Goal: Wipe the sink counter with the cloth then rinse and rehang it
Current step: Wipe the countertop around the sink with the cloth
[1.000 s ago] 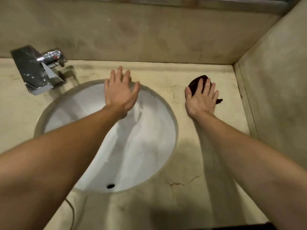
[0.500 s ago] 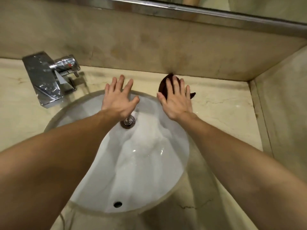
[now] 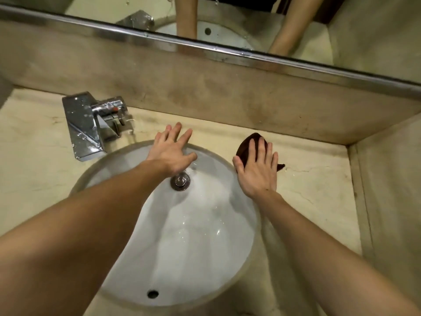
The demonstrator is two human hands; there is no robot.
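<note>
A dark brown cloth [image 3: 245,144] lies flat on the beige stone counter [image 3: 312,179], just right of the white round sink [image 3: 193,236]. My right hand [image 3: 257,169] presses down on it with fingers spread, so only its far edge and a corner on the right show. My left hand [image 3: 173,149] rests flat and empty on the sink's far rim, fingers apart, above the chrome drain plug [image 3: 180,180].
A chrome tap [image 3: 91,124] stands on the counter at the back left. A stone backsplash [image 3: 205,96] rises behind, with a mirror [image 3: 227,23] above it. A side wall [image 3: 391,190] closes the counter on the right.
My right hand slid the cloth left toward the sink's back rim, then back right a little. My left hand stayed on the far rim. The view tilted up, showing the mirror.
</note>
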